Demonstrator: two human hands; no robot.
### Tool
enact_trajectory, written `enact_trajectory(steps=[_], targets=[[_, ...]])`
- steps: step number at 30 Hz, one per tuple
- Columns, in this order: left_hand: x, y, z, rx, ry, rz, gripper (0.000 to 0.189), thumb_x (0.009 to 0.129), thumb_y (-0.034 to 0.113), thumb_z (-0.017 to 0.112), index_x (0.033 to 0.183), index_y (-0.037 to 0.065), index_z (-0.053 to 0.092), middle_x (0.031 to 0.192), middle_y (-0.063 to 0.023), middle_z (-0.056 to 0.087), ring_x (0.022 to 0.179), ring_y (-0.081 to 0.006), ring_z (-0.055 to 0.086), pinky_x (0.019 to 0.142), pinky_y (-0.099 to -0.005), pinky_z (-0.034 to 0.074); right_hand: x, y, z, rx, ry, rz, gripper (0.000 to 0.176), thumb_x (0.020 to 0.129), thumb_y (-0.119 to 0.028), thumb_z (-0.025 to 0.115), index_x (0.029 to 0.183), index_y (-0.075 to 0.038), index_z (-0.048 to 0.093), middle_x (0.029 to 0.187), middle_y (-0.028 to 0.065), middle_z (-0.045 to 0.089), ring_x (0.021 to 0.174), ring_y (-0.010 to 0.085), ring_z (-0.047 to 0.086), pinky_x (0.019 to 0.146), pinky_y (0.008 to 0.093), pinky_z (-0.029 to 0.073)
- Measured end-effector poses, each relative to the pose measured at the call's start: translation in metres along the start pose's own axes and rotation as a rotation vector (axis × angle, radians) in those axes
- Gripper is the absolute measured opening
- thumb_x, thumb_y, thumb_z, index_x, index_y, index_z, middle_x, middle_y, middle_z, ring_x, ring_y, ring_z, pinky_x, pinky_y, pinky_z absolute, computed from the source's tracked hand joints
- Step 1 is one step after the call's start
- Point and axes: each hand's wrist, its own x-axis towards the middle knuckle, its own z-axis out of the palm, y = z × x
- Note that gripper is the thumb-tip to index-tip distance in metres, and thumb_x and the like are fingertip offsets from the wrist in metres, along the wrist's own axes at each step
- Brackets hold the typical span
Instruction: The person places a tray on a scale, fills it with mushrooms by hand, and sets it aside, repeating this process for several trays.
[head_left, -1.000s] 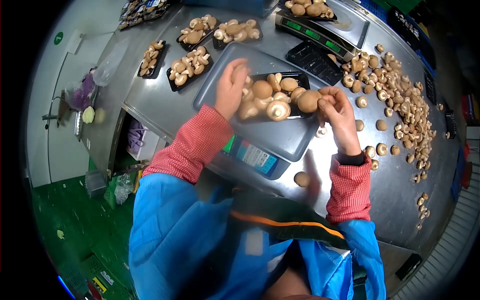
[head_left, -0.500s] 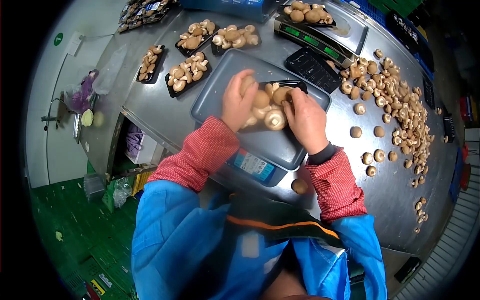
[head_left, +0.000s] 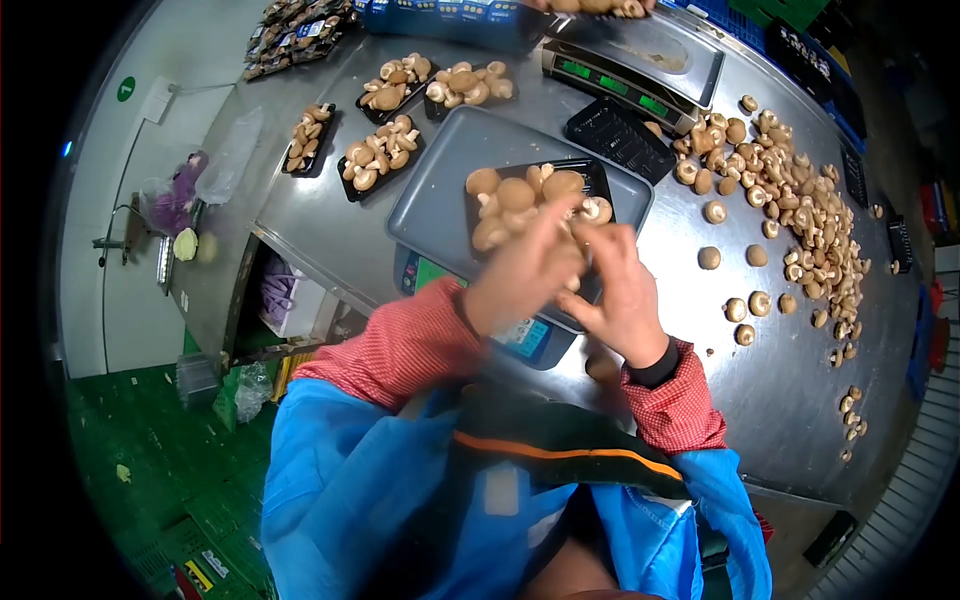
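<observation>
A black punnet [head_left: 597, 185] of brown mushrooms [head_left: 517, 194] sits in a grey tray [head_left: 420, 205], which rests on a scale with a blue label [head_left: 524, 337]. My left hand [head_left: 522, 268], smeared by motion, reaches across the front of the punnet and hides some mushrooms. Facing it, my right hand [head_left: 622, 295] curls its thumb and fingers around a mushroom [head_left: 571, 272] over the punnet's front right corner. The left fingers overlap that mushroom in this view. Partly blurred, one loose mushroom [head_left: 602, 367] lies by the table's front edge.
Filled punnets [head_left: 380, 155] stand at the back left. Behind the grey tray are an empty black punnet [head_left: 620, 138] and a second scale [head_left: 610, 85] with green displays. A large heap of mushrooms [head_left: 800, 205] spreads over the steel table's right side. More mushrooms [head_left: 600, 7] show at the top edge.
My left hand has moved right and down from the punnet's left side toward my right hand. My right hand has dropped to the punnet's front corner. The far filled punnet has left the second scale's plate.
</observation>
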Motion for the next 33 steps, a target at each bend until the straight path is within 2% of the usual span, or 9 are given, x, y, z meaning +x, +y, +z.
enact_trajectory(steps=[4,6,8,11,17,23,26,30,33], targets=[[-0.013,-0.002,-0.002,0.182,0.043,-0.009,0.039,0.094,0.013,0.057,0.13,0.002,0.051,0.094,-0.0075,0.065,0.082,-0.0141,0.062,0.076,-0.0273,0.05,-0.03,0.023,-0.013,0.166,0.077,0.114,0.051,0.074,-0.015,0.076,0.121,-0.006,0.057,0.102,0.0115,0.057,0.081,0.0251,0.064,0.065,0.0332,0.052],[-0.025,-0.02,-0.031,0.254,0.211,-0.079,0.028,0.094,0.012,0.056,0.12,0.002,0.06,0.098,-0.0038,0.065,0.085,-0.0087,0.061,0.076,-0.0241,0.05,-0.053,0.05,-0.025,0.18,0.179,0.415,0.042,0.078,-0.016,0.073,0.116,-0.005,0.058,0.1,0.012,0.059,0.082,0.0244,0.065,0.066,0.0336,0.052],[-0.033,-0.048,-0.057,0.379,0.456,-0.067,0.021,0.089,0.015,0.065,0.104,0.001,0.063,0.091,-0.0037,0.062,0.079,-0.0087,0.059,0.069,-0.0249,0.049,-0.075,0.09,-0.034,-0.12,0.147,0.458,0.04,0.079,-0.018,0.073,0.114,-0.005,0.059,0.1,0.0137,0.06,0.083,0.0264,0.065,0.069,0.0357,0.052],[-0.046,-0.073,-0.087,0.872,0.381,-0.132,0.024,0.084,0.019,0.07,0.098,0.001,0.062,0.081,-0.0046,0.056,0.072,-0.0122,0.057,0.064,-0.0278,0.046,-0.081,0.099,-0.038,-0.565,0.098,0.324,0.047,0.075,-0.018,0.077,0.118,-0.007,0.061,0.094,0.0108,0.057,0.085,0.0302,0.06,0.071,0.0403,0.049],[-0.034,-0.065,-0.08,0.843,0.342,-0.276,0.033,0.082,0.028,0.071,0.1,0.002,0.061,0.076,-0.0046,0.053,0.068,-0.0177,0.056,0.062,-0.0324,0.046,-0.005,0.03,-0.003,-0.298,0.02,-0.158,0.043,0.069,-0.013,0.076,0.109,-0.01,0.062,0.095,0.009,0.054,0.089,0.0275,0.056,0.071,0.0393,0.044],[-0.028,-0.054,-0.088,0.74,0.295,-0.449,0.039,0.082,0.032,0.067,0.108,0.005,0.059,0.087,-0.0103,0.065,0.084,-0.0294,0.065,0.076,-0.0385,0.051,0.029,0.041,0.036,-0.341,-0.168,-0.152,0.039,0.074,-0.017,0.076,0.109,-0.01,0.061,0.098,0.0119,0.055,0.09,0.0335,0.058,0.075,0.0437,0.047],[-0.021,-0.082,-0.104,0.655,0.279,-0.303,0.031,0.084,0.018,0.071,0.107,0.002,0.058,0.07,-0.002,0.059,0.062,-0.0124,0.057,0.059,-0.0284,0.047,0.03,0.04,0.032,-0.251,-0.153,-0.101,0.036,0.074,-0.018,0.077,0.104,-0.008,0.06,0.098,0.0126,0.054,0.089,0.0336,0.059,0.074,0.0434,0.048],[-0.013,-0.091,-0.107,0.502,0.257,-0.334,0.024,0.084,0.009,0.068,0.103,0.001,0.055,0.07,-0.0007,0.058,0.059,-0.0089,0.055,0.053,-0.0256,0.046,0.03,0.041,0.023,0.116,-0.107,0.07,0.039,0.077,-0.017,0.071,0.111,-0.003,0.061,0.094,0.0166,0.062,0.085,0.0368,0.063,0.074,0.0435,0.051],[-0.008,-0.083,-0.103,0.403,0.236,-0.378,0.02,0.084,0.006,0.065,0.098,0.003,0.051,0.069,-0.0001,0.056,0.057,-0.008,0.054,0.052,-0.0246,0.045,0.034,0.036,0.032,0.007,-0.097,0.077,0.04,0.078,-0.013,0.067,0.116,-0.001,0.059,0.088,0.0182,0.063,0.082,0.0365,0.064,0.072,0.0434,0.052]])
